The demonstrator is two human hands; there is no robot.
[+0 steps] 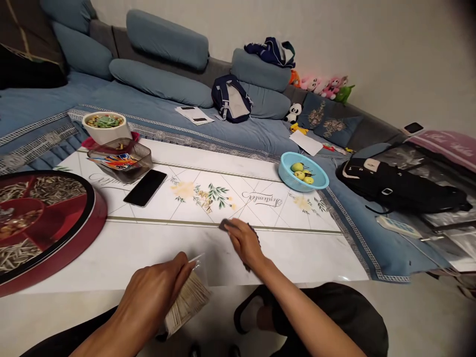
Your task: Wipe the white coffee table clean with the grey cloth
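Note:
My left hand (pixel 156 285) is closed at the table's near edge, gripping the top of a clear plastic bag of thin wooden sticks (pixel 189 302). The bag hangs tilted below the fingers, past the edge. Over the white table (pixel 148 250), my right hand (pixel 245 243) is closed around a dark brown thing (pixel 223 224). One end of it pokes out beyond the fingertips, and a jagged edge shows behind the hand. Its kind is hidden by the hand. A black phone (pixel 146 188) lies flat to the left, beyond my left hand.
A round red snack tray (pixel 97 213) with seeds and nuts stands left. Behind the phone are a translucent bin (pixel 143 158) with packets and a white planter (pixel 111 135). A blue basket (pixel 284 173) of green fruit stands at the back right. A blue sofa (pixel 156 116) borders the table.

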